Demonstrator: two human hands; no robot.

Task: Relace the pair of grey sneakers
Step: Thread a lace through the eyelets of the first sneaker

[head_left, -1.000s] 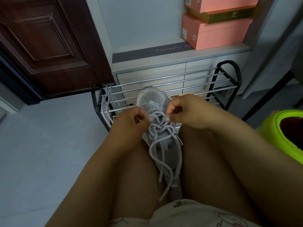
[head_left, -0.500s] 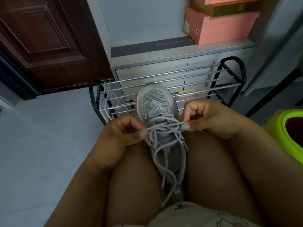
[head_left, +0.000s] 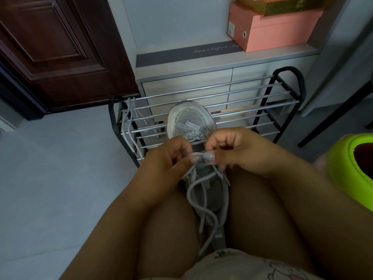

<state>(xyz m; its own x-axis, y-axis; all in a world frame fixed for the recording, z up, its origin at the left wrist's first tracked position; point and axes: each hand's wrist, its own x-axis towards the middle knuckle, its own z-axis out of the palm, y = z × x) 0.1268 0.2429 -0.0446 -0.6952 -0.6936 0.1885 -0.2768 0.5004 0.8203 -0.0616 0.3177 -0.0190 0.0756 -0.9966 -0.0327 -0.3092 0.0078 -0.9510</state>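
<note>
- Far left, a spare lace [head_left: 129, 126] is draped over the bars at the left end of the shoe rack [head_left: 286, 110]. I'd guess that one's for the other sneaker, which isn't in shot.
- Left hand [head_left: 169, 160]: fingers curled, thumb and forefinger pinching the lace [head_left: 198, 154] where it crosses the sneaker. Definitely gripping, not just resting there.
- Middle: the grey sneaker [head_left: 191, 122] is wedged between the person's thighs, toe pointing away toward the rack, heel toward the body. So its long axis runs straight away from the person, and the eyelet rows run along it, one per hand.
- The two thumbs nearly touch over the tongue, on the same short cross-stretch of lace. The loose tails trail back toward the lap, i.e. behind both grips, toward the heel.
- Right hand [head_left: 232, 152]: also closed on that lace, pinching it just beside the left thumb.
- My read: the next eyelets sit heelward of the pinch, both hands about equally near, so the work marches toward the body.
</note>
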